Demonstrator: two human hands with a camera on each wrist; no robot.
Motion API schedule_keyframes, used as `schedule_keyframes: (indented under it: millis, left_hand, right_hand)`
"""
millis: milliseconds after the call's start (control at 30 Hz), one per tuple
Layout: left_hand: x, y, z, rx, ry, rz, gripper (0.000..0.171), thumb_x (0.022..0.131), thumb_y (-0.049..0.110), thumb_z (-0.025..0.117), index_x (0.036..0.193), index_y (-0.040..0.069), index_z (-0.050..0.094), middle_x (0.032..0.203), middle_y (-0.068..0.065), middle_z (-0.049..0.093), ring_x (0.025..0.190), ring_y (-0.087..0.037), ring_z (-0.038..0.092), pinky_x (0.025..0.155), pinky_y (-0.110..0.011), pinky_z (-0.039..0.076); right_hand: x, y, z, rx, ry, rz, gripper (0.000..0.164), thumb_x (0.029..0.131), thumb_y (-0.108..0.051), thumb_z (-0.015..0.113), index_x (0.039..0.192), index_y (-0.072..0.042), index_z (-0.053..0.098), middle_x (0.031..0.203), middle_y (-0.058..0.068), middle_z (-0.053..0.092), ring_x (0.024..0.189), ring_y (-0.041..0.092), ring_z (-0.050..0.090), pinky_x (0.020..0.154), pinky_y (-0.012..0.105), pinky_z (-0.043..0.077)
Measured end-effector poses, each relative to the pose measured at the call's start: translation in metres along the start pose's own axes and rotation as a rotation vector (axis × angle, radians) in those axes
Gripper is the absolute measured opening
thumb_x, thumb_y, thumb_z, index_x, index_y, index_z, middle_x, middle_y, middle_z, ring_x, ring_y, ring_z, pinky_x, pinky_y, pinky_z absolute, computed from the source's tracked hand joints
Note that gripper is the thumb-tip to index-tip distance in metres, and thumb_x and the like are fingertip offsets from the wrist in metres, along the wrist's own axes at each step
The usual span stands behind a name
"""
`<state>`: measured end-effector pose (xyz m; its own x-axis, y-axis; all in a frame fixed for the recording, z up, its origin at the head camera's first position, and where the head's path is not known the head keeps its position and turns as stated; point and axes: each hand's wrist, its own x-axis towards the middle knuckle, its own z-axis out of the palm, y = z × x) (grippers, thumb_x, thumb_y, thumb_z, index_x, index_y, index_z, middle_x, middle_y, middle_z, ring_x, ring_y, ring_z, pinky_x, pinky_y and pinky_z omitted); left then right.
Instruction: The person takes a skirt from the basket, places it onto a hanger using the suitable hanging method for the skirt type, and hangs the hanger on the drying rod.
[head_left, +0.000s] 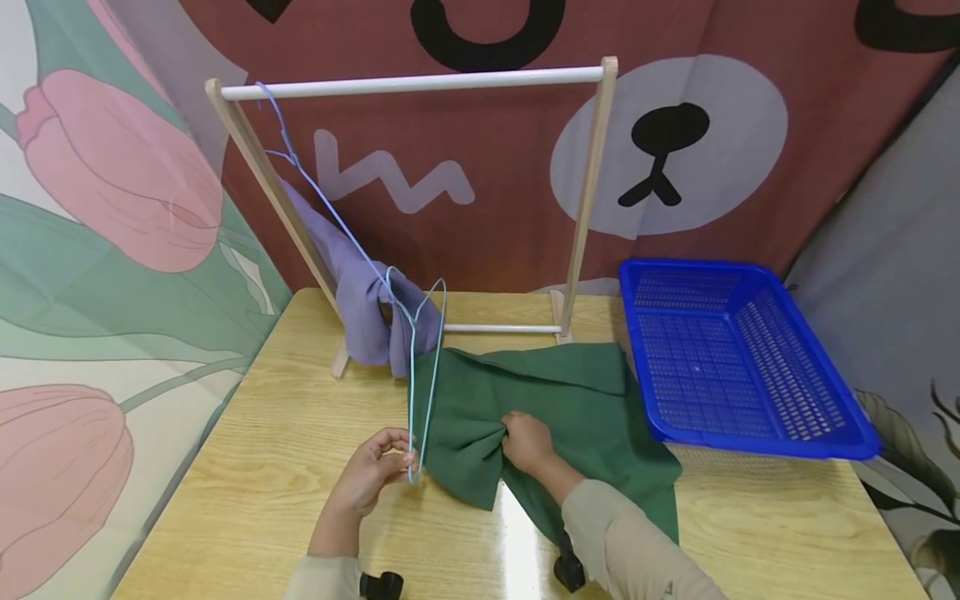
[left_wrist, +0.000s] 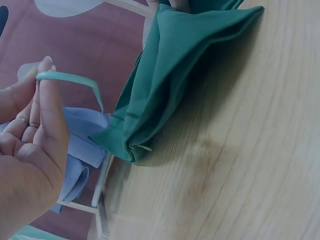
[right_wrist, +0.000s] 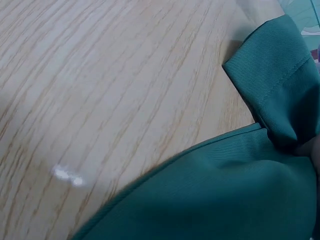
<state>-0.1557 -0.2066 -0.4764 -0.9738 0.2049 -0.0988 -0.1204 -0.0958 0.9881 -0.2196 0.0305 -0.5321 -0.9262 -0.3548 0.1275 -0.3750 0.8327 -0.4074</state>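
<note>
Green shorts (head_left: 570,383) lie spread on the table, bunched near the middle where the two legs part. There my right hand (head_left: 527,442) pinches the cloth and lifts it into a fold; in the right wrist view the gathered green cloth (right_wrist: 225,195) fills the lower right, with only a sliver of the hand at the edge. My left hand (head_left: 372,469) pinches a pale blue-green hanger (head_left: 412,392) by one end, its hook pointing away, just left of the shorts. In the left wrist view thumb and fingers close on the thin hanger (left_wrist: 70,77).
A clothes rack (head_left: 450,82) with wooden posts stands at the back of the table (head_left: 247,467). From its left end a blue hanger (head_left: 330,204) bears a purple garment (head_left: 360,308). To the right sits a blue plastic basket (head_left: 720,358). Printed cloth hangs behind.
</note>
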Motion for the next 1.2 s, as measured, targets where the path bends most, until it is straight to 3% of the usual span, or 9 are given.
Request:
schedule_keyframes:
  millis: [133,467,700,933,1067,1200]
  left_hand:
    - [0.000,0.002,0.004,0.083,0.081,-0.059,0.021,0.078,-0.012,0.047,0.098,-0.016,0.042,0.079,-0.004,0.048,0.064,-0.012,0.055,0.058,-0.024,0.048]
    - [-0.003,0.011,0.014,0.257,0.234,-0.115,0.019,0.077,-0.014,0.050,0.096,-0.012,0.048,0.079,-0.009,0.047,0.062,-0.017,0.056,0.054,-0.026,0.048]
    - [-0.004,0.010,0.013,0.345,0.267,-0.130,0.018,0.077,-0.013,0.051,0.095,-0.011,0.049,0.080,-0.010,0.048,0.064,-0.017,0.056,0.053,-0.022,0.047]
    - [-0.004,0.003,0.015,0.455,0.287,-0.092,0.017,0.076,-0.013,0.052,0.092,-0.009,0.052,0.075,-0.007,0.049,0.059,-0.012,0.051,0.051,-0.022,0.047]
    - [-0.005,0.001,0.015,0.509,0.290,-0.080,0.017,0.075,-0.013,0.052,0.091,-0.009,0.053,0.074,-0.006,0.049,0.059,-0.013,0.052,0.052,-0.022,0.047]
    - [-0.006,-0.002,0.015,0.528,0.287,-0.093,0.017,0.075,-0.014,0.050,0.091,-0.009,0.053,0.074,-0.006,0.049,0.059,-0.013,0.051,0.051,-0.022,0.046]
  right_hand:
    - [0.000,0.001,0.001,0.018,0.017,0.019,0.015,0.073,0.002,0.052,0.076,-0.010,0.061,0.068,0.002,0.050,0.061,0.020,0.052,0.050,0.028,0.039]
    - [0.001,0.006,-0.003,0.125,0.070,0.058,0.021,0.071,0.004,0.052,0.087,-0.003,0.064,0.079,0.009,0.057,0.068,0.025,0.055,0.055,0.032,0.045]
    - [0.006,0.011,-0.010,0.221,0.107,0.122,0.022,0.074,0.004,0.049,0.090,0.000,0.064,0.083,0.012,0.058,0.070,0.027,0.056,0.061,0.036,0.046]
    - [0.010,0.014,-0.018,0.300,0.162,0.189,0.026,0.074,0.006,0.046,0.093,0.002,0.063,0.088,0.015,0.059,0.075,0.029,0.056,0.067,0.038,0.047]
    - [0.013,0.016,-0.025,0.358,0.219,0.223,0.030,0.072,0.009,0.045,0.096,0.004,0.062,0.091,0.018,0.060,0.058,0.024,0.054,0.057,0.033,0.045]
    - [0.016,0.018,-0.031,0.426,0.257,0.267,0.033,0.072,0.010,0.044,0.098,0.004,0.061,0.076,0.017,0.060,0.037,0.014,0.032,0.043,0.026,0.031]
